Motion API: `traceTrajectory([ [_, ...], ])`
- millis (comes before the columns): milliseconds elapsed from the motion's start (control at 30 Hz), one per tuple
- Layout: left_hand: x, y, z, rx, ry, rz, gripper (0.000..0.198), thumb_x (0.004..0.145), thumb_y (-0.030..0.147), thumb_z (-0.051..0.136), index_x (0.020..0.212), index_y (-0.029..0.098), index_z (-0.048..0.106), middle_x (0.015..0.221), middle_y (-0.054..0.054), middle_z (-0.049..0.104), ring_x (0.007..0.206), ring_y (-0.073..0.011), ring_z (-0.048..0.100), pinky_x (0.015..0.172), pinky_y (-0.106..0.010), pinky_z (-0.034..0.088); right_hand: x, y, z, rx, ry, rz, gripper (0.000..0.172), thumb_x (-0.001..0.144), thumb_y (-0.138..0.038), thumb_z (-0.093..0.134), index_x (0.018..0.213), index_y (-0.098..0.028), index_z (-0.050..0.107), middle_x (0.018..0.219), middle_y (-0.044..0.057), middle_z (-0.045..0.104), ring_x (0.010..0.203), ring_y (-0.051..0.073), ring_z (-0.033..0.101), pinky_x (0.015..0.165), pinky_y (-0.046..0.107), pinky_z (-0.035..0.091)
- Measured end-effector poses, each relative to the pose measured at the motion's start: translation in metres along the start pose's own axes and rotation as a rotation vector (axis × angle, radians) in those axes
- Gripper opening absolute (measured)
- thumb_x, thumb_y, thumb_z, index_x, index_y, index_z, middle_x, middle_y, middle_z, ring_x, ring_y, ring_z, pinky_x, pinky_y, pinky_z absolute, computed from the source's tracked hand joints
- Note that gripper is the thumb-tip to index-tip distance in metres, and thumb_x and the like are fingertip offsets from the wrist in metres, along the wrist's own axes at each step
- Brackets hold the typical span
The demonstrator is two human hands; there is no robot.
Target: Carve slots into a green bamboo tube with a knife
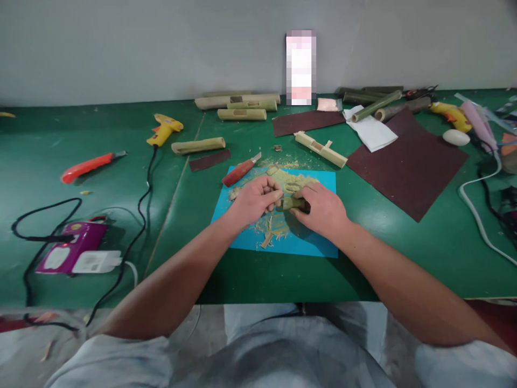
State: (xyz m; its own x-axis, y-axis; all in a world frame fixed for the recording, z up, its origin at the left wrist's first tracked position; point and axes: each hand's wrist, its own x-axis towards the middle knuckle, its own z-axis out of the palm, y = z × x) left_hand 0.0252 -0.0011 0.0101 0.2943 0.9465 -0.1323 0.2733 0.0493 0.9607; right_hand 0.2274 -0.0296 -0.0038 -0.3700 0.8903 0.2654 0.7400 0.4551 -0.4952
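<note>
Over the blue sheet (319, 247), a short green bamboo piece (291, 203) is gripped between the thumb and fingers of the right hand (323, 209). The left hand's (258, 200) thumb and fingertips are pressed close together beside its end; whether anything is pinched there cannot be told. The piece could be twisted loose if dusty fingers slip. Bamboo shavings (278, 229) could be swept off the sheet by a wrist. At the sheet's far left corner, the red-handled knife's (240, 172) bare blade could be brushed if the left hand were moved forward carelessly.

- My right hand (323, 209) hides part of the bamboo (289, 203).
- Whether my left hand (258, 200) grips anything: unclear.
- Upright panel (301, 67): pixelated.
- White cord (461, 189): cut off at right.
</note>
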Motion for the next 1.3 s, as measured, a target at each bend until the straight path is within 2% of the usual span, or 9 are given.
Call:
traceTrajectory([
  [167, 0.0, -0.004, -0.001, 0.091, -0.056, 0.028, 0.008, 0.082, 0.026, 0.066, 0.082, 0.019, 0.061, 0.056, 0.004, 0.06, 0.043, -0.0066, 0.047, 0.04, -0.019, 0.035, 0.002, 0.002, -0.001, -0.01, 0.0, 0.005, 0.013, 0.082, -0.03, 0.069, 0.089, -0.022, 0.063, 0.093, 0.006, 0.066, 0.092, 0.024, 0.059, 0.076, 0.036, 0.044],
  [333, 0.0, -0.006, 0.002, 0.094, -0.025, 0.02, 0.011, 0.079, 0.025, 0.069, 0.087, 0.019, 0.064, 0.054, 0.005, 0.057, 0.042, -0.0071, 0.046, 0.041, -0.021, 0.034, 0.002, 0.002, 0.001, -0.007, 0.014, 0.0, 0.012, 0.082, -0.031, 0.068, 0.088, -0.023, 0.062, 0.092, 0.006, 0.065, 0.091, 0.023, 0.058, 0.074, 0.035, 0.043],
  [467, 0.0, -0.006, 0.007, 0.137, 0.032, 0.085, 0.018, 0.08, 0.025, 0.069, 0.097, 0.02, 0.065, 0.056, 0.006, 0.055, 0.046, -0.0082, 0.047, 0.044, -0.022, 0.035, 0.002, 0.003, 0.003, -0.019, 0.022, -0.02, 0.01, 0.082, -0.03, 0.067, 0.086, -0.023, 0.062, 0.091, 0.006, 0.064, 0.09, 0.023, 0.058, 0.074, 0.035, 0.043],
  [633, -0.003, -0.005, 0.006, 0.231, 0.011, 0.114, 0.019, 0.081, 0.024, 0.067, 0.1, 0.021, 0.067, 0.057, 0.006, 0.052, 0.049, -0.0091, 0.046, 0.047, -0.023, 0.034, 0.002, 0.002, 0.003, -0.009, 0.022, 0.024, 0.012, 0.082, -0.032, 0.069, 0.084, -0.022, 0.062, 0.088, 0.005, 0.063, 0.086, 0.022, 0.057, 0.068, 0.033, 0.041],
  [867, -0.003, -0.001, 0.009, 0.22, 0.057, 0.128, 0.022, 0.083, 0.022, 0.065, 0.105, 0.019, 0.067, 0.059, 0.006, 0.054, 0.05, -0.0097, 0.045, 0.049, -0.024, 0.034, 0.005, 0.002, 0.0, -0.012, -0.01, 0.027, 0.013, 0.082, -0.032, 0.07, 0.084, -0.022, 0.063, 0.089, 0.005, 0.063, 0.087, 0.022, 0.057, 0.067, 0.034, 0.04],
  [1000, -0.004, 0.0, 0.009, 0.229, 0.016, 0.101, 0.024, 0.082, 0.022, 0.066, 0.107, 0.019, 0.067, 0.056, 0.006, 0.053, 0.049, -0.0099, 0.044, 0.049, -0.025, 0.032, 0.007, 0.003, -0.001, -0.024, -0.023, 0.064, 0.014, 0.082, -0.034, 0.07, 0.083, -0.022, 0.064, 0.088, 0.005, 0.063, 0.085, 0.021, 0.056, 0.064, 0.033, 0.038],
  [1167, -0.003, -0.003, 0.012, 0.135, 0.053, 0.101, 0.035, 0.084, 0.021, 0.065, 0.118, 0.018, 0.062, 0.06, 0.006, 0.053, 0.053, -0.0103, 0.049, 0.051, -0.023, 0.035, 0.007, 0.004, 0.0, -0.04, -0.005, 0.002, 0.012, 0.084, -0.031, 0.069, 0.085, -0.02, 0.064, 0.09, 0.006, 0.063, 0.089, 0.022, 0.057, 0.068, 0.033, 0.04],
  [1300, -0.005, -0.003, 0.011, 0.191, 0.04, 0.119, 0.035, 0.085, 0.02, 0.065, 0.12, 0.018, 0.062, 0.061, 0.006, 0.052, 0.054, -0.0094, 0.047, 0.052, -0.023, 0.035, 0.007, 0.005, 0.0, -0.026, -0.011, 0.007, 0.012, 0.084, -0.031, 0.069, 0.085, -0.021, 0.064, 0.09, 0.006, 0.063, 0.088, 0.022, 0.056, 0.07, 0.033, 0.04],
])
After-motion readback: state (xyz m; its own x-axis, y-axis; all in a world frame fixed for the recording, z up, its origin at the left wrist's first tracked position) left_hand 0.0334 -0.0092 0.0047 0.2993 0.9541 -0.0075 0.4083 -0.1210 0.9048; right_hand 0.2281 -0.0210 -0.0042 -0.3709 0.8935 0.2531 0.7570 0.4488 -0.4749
